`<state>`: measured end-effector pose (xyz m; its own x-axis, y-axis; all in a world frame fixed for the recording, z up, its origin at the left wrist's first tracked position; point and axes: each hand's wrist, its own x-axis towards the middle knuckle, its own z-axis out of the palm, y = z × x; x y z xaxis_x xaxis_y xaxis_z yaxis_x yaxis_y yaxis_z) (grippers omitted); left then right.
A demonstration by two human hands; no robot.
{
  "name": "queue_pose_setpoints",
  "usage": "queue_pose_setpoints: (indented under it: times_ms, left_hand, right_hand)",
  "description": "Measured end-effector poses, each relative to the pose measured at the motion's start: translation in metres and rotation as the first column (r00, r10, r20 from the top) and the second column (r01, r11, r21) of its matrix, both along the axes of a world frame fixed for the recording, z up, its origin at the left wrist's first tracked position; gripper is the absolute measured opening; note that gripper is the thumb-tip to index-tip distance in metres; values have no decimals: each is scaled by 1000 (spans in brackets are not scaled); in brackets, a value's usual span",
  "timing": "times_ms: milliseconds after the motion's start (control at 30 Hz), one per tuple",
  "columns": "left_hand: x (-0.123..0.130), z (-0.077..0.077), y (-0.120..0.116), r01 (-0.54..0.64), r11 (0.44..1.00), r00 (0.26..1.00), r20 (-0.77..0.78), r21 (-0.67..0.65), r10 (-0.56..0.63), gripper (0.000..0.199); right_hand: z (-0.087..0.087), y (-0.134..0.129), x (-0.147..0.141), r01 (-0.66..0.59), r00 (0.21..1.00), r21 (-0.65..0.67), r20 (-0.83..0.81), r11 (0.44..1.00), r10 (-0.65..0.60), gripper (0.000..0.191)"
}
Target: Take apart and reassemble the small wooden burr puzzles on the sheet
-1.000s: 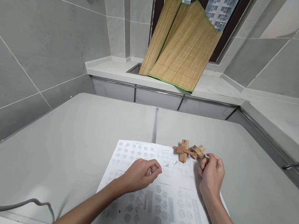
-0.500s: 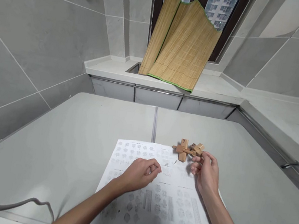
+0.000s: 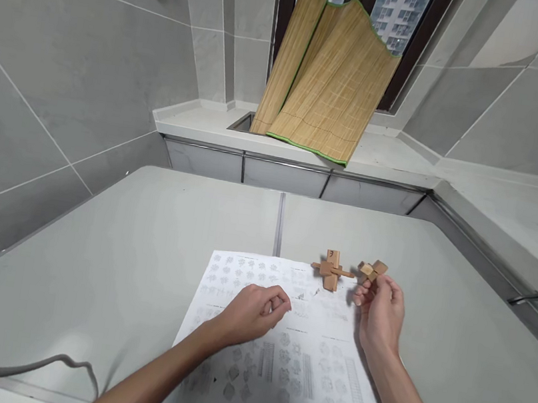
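A small wooden block puzzle point(image 3: 372, 271) is pinched by the fingertips of my right hand point(image 3: 385, 313), near the top right corner of the printed sheet point(image 3: 268, 376). Just left of it lies a cross-shaped wooden puzzle point(image 3: 331, 270) with a dark mark on its upper arm, resting at the sheet's upper edge. My left hand point(image 3: 252, 313) rests on the middle of the sheet with its fingers curled together; whether anything is inside them is hidden.
A pale table point(image 3: 128, 261) with a centre seam spreads around the sheet. Its front left has a grey cable point(image 3: 21, 368). Behind, a folded bamboo mat point(image 3: 332, 83) leans on a white ledge point(image 3: 199, 125) by the window.
My right hand has moved to the right with the small block puzzle, widening the gap from the cross-shaped one. My left hand has stayed in place.
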<state>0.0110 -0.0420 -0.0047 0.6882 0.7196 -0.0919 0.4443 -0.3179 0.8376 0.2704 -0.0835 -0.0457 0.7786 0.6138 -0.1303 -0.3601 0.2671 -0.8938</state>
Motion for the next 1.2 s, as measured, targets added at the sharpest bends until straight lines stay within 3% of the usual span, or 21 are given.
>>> queue_pose_setpoints:
  times_ms: [100,167,333,400,567,700,800,933,1100,1200]
  left_hand:
    - [0,0,0,-3,1000,1000,7,-5,3,33]
    - [0,-1,0,-2,1000,1000,14,-4,2,32]
    - [0,-5,0,-8,1000,998,56,-17,9,32]
    - [0,-6,-1,-20,999,995,95,-34,24,32]
    - [1,-4,-1,-71,996,974,211,-51,80,31]
    - [0,1,-1,-26,993,963,262,-112,55,57]
    - [-1,5,-2,23,995,959,283,-101,7,46]
    - [-1,8,-4,6,993,960,280,-122,29,43]
    - [0,8,-6,-55,995,965,252,-85,75,57]
    - [0,8,-5,-44,995,962,265,-89,66,57]
  right_hand:
    - [5,-2,-1,48,998,25,41,999,-49,34]
    - [11,-3,-4,7,997,50,76,999,-11,33]
    - [25,-9,-16,-308,947,99,129,946,295,34]
    - [28,-12,-19,-455,888,109,136,884,440,34]
    - [28,-18,-29,-741,669,63,163,669,725,33]
    - [27,-19,-43,-856,493,-41,242,516,836,39]
    - [25,-20,-53,-892,380,-142,282,430,881,41]
    - [18,-19,-60,-887,327,-239,281,396,902,42]
    - [17,-19,-58,-846,333,-316,316,429,888,44]
    - [20,-19,-56,-833,298,-368,330,413,896,42]
